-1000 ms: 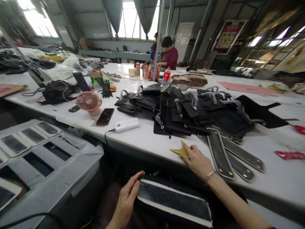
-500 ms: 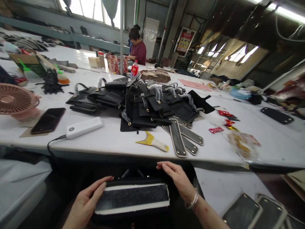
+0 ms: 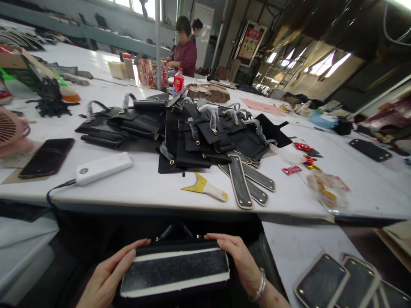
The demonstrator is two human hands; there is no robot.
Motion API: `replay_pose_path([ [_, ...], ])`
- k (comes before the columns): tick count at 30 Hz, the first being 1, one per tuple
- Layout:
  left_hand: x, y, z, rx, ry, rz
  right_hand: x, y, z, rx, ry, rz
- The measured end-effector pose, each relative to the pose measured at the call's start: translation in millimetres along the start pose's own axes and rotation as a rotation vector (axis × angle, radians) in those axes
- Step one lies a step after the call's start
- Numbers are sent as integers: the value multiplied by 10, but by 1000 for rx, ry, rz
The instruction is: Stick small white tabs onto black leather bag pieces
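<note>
A black handbag (image 3: 180, 268) is held in front of me below the table edge, its dark, white-bordered base panel facing up at me. My left hand (image 3: 111, 269) grips its left end, thumb on top near the corner. At the right end my right hand (image 3: 239, 259) closes round the upper corner, with a bangle on that wrist. Behind the panel, part of the bag's handle and small metal fittings show. On the table ahead lie a yellow-and-white forked tool (image 3: 205, 187) and several dark oblong panels (image 3: 240, 182) with pale edges and metal studs.
A heap of black bags (image 3: 192, 132) with wrapped handles fills the table's middle. To the left are a white power bank (image 3: 104, 167) with a cable, a phone (image 3: 48, 157) and a pink fan (image 3: 13, 132). More studded panels (image 3: 324, 280) lie at lower right. Two people (image 3: 183, 51) are across the table.
My right hand, raised off the bag before, has come down onto its right end. My left hand still holds the left end. The view has shifted slightly, and a second person shows at the back.
</note>
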State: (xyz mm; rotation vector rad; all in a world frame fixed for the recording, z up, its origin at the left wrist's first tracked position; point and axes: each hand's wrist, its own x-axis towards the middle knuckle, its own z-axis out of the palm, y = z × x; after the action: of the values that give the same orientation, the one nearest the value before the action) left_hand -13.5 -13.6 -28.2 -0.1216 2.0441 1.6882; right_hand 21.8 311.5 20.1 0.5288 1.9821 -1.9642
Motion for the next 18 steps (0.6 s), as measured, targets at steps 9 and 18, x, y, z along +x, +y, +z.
replay_pose_path([
  [9,9,-36,-2,-34,5,26,40,102,-33,-19,-12,-53],
  [18,-233,166,208,213,221,353,-142,385,49,-431,220,-357],
])
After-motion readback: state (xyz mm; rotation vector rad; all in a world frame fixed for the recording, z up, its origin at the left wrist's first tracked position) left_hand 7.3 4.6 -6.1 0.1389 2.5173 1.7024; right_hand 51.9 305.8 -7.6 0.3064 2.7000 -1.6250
